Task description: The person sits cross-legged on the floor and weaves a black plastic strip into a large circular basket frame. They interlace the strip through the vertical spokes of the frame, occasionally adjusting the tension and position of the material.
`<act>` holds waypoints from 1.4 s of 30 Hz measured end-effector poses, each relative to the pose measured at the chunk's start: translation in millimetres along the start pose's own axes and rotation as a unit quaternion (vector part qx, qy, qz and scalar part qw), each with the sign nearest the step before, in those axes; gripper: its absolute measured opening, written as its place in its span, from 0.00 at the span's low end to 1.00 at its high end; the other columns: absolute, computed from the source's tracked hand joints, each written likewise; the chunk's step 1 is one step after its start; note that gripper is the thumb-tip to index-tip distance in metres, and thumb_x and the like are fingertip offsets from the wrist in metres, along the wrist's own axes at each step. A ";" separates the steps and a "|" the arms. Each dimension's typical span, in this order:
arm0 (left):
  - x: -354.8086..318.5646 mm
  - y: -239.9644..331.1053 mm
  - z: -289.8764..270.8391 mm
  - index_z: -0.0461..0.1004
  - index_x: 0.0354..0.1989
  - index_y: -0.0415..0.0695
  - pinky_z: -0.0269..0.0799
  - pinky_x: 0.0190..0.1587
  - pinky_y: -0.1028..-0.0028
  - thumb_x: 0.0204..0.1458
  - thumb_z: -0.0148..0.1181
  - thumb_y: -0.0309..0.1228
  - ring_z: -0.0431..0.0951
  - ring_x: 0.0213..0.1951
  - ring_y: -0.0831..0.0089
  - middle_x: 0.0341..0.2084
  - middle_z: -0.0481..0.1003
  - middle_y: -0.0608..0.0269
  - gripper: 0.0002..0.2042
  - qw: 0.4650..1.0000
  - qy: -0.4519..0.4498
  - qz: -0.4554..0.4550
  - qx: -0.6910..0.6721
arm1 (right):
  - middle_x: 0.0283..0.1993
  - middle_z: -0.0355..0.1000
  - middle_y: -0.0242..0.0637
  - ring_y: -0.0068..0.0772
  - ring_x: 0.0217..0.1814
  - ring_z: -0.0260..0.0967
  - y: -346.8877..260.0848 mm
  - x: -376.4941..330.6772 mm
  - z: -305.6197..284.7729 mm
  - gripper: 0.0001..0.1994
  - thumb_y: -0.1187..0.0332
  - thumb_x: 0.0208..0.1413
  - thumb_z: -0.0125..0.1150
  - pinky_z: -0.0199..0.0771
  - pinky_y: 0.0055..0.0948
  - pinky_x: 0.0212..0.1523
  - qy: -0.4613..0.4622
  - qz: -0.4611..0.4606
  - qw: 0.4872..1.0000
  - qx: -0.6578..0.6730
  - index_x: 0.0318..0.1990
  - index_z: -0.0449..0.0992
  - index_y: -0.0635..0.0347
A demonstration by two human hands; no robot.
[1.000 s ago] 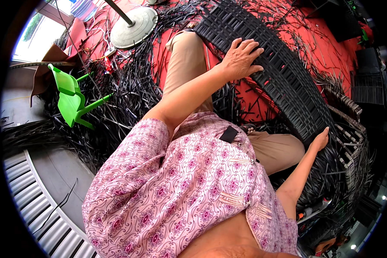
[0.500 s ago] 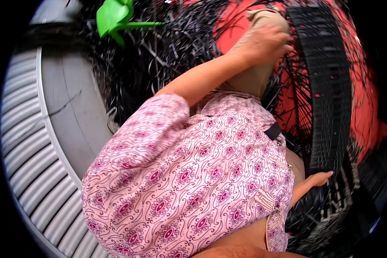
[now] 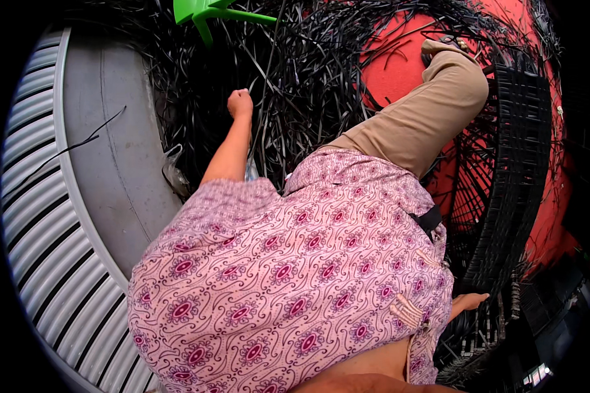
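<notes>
My left hand is closed in a fist above a heap of loose black strips. What it holds, if anything, is too hard to make out among the dark strands; one long thin strip runs beside it. On the right, a long woven black panel curves along my raised knee, with unwoven strands fanning from its inner edge. At the panel's near end my right hand grips its edge, thumb or finger pointing outward. My patterned shirt hides the right forearm, and the fingers beneath the panel do not show.
A light slatted bench or shutter lies on the left beside a grey floor strip. A green plastic stool stands at the far side. Red matting shows under the strips. A crumpled clear bag lies beside the heap.
My left hand has left the knee beside the woven panel and moved left, over the loose strips. My right hand remains at the panel's near end. The whole view has shifted slightly.
</notes>
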State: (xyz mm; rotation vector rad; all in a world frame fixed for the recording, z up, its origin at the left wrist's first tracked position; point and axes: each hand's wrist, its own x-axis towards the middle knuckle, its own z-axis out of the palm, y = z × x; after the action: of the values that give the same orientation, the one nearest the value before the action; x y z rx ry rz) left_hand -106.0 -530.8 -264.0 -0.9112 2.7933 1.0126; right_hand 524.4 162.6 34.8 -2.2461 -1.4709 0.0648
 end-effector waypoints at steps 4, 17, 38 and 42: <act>2.3 11.5 13.2 0.81 0.45 0.45 0.72 0.55 0.59 0.53 0.57 0.38 0.78 0.51 0.50 0.45 0.80 0.48 0.16 0.998 0.013 -0.052 -0.011 | 0.64 0.67 0.57 0.57 0.62 0.68 12.6 10.0 -14.6 0.35 0.42 0.67 0.40 0.64 0.42 0.64 0.004 0.005 1.000 0.001 0.63 0.69 0.69; 8.9 2.6 32.6 0.79 0.52 0.51 0.64 0.61 0.51 0.54 0.61 0.44 0.77 0.54 0.51 0.50 0.79 0.55 0.19 0.990 -0.001 -0.126 0.067 | 0.64 0.67 0.57 0.57 0.63 0.68 1.2 -18.5 -16.1 0.35 0.43 0.67 0.41 0.64 0.42 0.65 -0.004 0.017 1.000 0.006 0.64 0.68 0.69; 125.3 18.4 41.7 0.58 0.68 0.40 0.76 0.42 0.62 0.47 0.63 0.20 0.82 0.39 0.54 0.47 0.78 0.50 0.36 0.914 -0.050 -0.226 -0.334 | 0.65 0.66 0.57 0.56 0.64 0.67 6.7 -37.5 -40.9 0.35 0.43 0.67 0.42 0.63 0.41 0.66 0.005 -0.009 1.000 -0.008 0.64 0.68 0.68; 125.5 5.4 31.3 0.78 0.36 0.37 0.69 0.25 0.67 0.55 0.62 0.36 0.81 0.27 0.67 0.20 0.78 0.59 0.12 0.968 0.052 -0.115 -0.217 | 0.65 0.66 0.57 0.56 0.64 0.66 -12.6 -28.1 -25.4 0.34 0.43 0.67 0.42 0.62 0.41 0.66 -0.017 -0.016 1.000 0.002 0.64 0.68 0.68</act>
State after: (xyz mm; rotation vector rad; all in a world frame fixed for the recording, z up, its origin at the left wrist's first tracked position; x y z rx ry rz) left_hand -217.8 -573.6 -313.4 -1.3299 2.4979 1.6068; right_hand 508.6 133.3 56.8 -2.2293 -1.5227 0.0971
